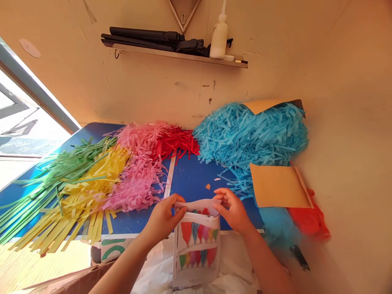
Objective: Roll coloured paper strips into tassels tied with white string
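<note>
Between my hands is a white packet (196,267), upright in front of the table edge. Two rows of small coloured tassels show on its front, printed or seen through it; I cannot tell which. A pale strip or flap (197,205) rises at its top, where the mouth appears parted. My left hand (165,216) pinches the top left corner between thumb and fingers. At the top right corner, the thumb and fingers of my right hand (232,210) close on the edge, with the index finger raised a little.
Shredded paper strips lie on the blue table (191,177): green (82,157), yellow (94,175), pink (137,163), red (177,143) and a large blue heap (251,134). A brown paper envelope (280,185) lies at right. Above, a wall shelf (183,54) holds a white bottle (219,38).
</note>
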